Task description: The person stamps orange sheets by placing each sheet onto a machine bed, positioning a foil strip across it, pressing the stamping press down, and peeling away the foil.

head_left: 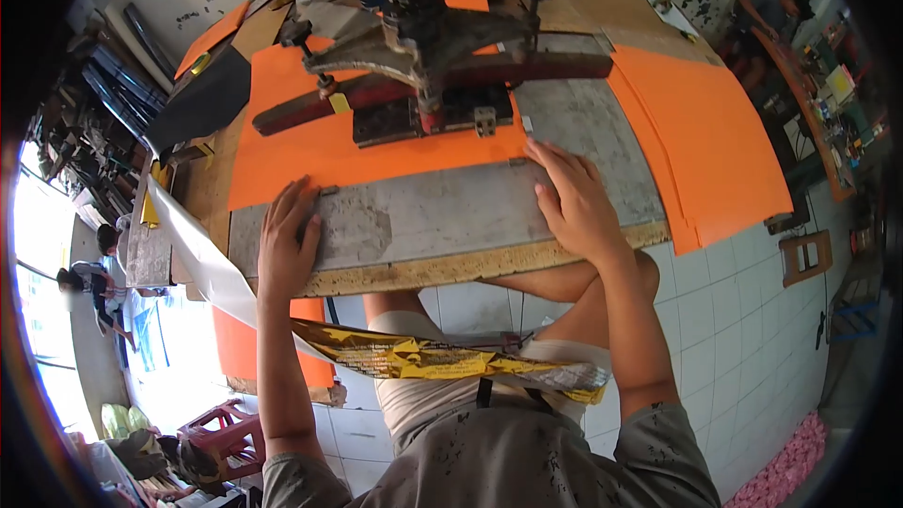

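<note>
An orange sheet (376,162) lies on the grey metal bed (442,212) of a press, with its near edge running between my hands. My left hand (288,243) rests on the left of the bed, fingers stretched out, fingertips at the sheet's near edge beside a small metal stop (328,190). My right hand (576,202) lies on the bed's right part, fingers extended and slightly spread, fingertips at the sheet's right corner. Above the sheet hangs the press head with a dark bar (442,118) and a small metal block (484,121). Neither hand grips anything.
A stack of orange sheets (715,141) lies at the right. Gold printed foil (404,356) stretches across my lap below the wooden front edge (470,263). Black sheet material (209,103) is at the left. Other people (771,14) are in the background, right and left.
</note>
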Demonstrator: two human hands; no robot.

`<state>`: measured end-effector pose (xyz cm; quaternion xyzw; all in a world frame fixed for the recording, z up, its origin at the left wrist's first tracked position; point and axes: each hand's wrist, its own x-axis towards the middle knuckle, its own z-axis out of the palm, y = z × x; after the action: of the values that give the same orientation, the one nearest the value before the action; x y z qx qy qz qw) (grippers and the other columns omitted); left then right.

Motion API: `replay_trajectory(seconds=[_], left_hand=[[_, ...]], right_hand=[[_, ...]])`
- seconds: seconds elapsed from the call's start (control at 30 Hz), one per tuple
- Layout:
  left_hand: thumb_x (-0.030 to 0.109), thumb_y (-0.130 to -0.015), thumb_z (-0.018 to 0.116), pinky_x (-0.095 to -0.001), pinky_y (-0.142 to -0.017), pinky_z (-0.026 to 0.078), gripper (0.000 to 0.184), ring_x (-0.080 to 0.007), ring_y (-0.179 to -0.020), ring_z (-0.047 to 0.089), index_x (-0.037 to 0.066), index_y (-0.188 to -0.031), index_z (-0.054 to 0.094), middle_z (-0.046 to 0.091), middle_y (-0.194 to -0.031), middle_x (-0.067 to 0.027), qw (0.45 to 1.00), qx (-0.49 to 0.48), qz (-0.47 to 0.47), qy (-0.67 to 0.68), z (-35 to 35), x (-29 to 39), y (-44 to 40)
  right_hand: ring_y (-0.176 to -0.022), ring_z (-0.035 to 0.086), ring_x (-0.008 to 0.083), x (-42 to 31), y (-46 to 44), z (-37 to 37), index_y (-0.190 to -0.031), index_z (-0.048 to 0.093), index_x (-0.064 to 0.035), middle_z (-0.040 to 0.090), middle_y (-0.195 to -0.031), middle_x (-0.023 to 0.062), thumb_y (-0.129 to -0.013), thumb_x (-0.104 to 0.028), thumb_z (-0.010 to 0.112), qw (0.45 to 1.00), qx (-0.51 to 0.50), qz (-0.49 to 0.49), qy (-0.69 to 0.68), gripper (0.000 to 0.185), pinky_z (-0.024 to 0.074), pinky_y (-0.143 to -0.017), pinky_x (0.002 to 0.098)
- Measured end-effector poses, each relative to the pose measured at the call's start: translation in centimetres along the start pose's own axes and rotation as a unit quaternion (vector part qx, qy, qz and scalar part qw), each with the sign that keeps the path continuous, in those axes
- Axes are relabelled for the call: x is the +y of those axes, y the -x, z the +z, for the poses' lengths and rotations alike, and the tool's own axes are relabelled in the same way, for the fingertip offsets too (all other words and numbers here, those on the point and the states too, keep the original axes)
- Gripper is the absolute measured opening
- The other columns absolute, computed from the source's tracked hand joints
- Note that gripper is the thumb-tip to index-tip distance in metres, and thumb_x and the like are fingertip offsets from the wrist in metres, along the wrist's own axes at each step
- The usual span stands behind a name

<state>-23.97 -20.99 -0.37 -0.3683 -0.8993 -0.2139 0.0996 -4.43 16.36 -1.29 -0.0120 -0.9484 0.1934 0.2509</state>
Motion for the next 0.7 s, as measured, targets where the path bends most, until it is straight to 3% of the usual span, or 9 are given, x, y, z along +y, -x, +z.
replay_trajectory(seconds=[0.7], left_hand=[[0.005,-0.083,0.063,-0.0485,-0.115,0.041,0.044,-0.0386,-0.139,0.049,0.002,-0.126,0.068,0.058,-0.146,-0.0140,0.997,-0.024,-0.068,0.011,-0.3,1.2,-2.0]], right_hand=[[-0.141,0.048,0.0289,0.3,-2.4,-1.7,-0.148,0.048,-0.0050,0.061,-0.139,0.0118,-0.093,-0.008,0.058,0.991,-0.098,0.080,-0.032,0.056,0.0370,-0.114,0.0504]])
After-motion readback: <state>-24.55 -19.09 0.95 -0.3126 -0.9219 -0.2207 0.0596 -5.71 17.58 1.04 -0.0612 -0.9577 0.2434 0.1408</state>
